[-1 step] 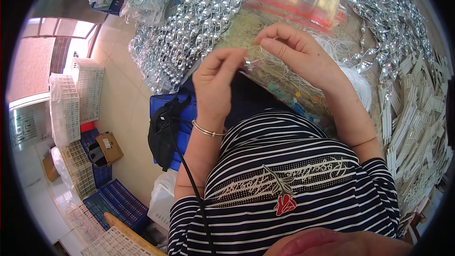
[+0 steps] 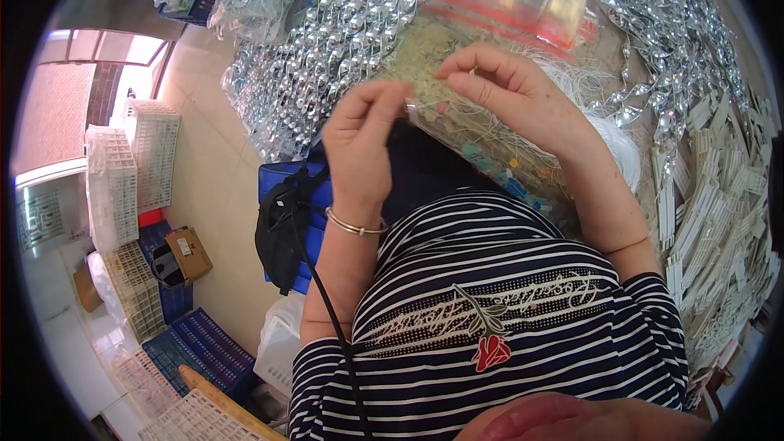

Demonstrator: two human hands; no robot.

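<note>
Between the thumb and forefinger of my left hand [image 2: 359, 135] is a small shiny clear piece [image 2: 411, 105], too small to make out fully. My right hand [image 2: 514, 98] is a little to the right, thumb and forefinger closed together on a thin white thread. That thread [image 2: 433, 101] seems to stretch between the two hands. Below them lies a worn work surface [image 2: 445, 118] with scraps of thread and small coloured bits. A tangle of white threads [image 2: 563, 77] spreads beside and partly behind my right hand.
Strings of silvery faceted beads [image 2: 318, 57] hang at the far left, with more shiny strands [image 2: 670, 16] at far right. A clear plastic bag with a red edge [image 2: 514, 12] lies at the back. Bundled white strips [image 2: 719, 220] fill the right. Plastic crates [image 2: 200, 351] stand at left.
My left hand has moved slightly left, away from my right hand, taking the small clear piece with it. My right hand has hardly moved.
</note>
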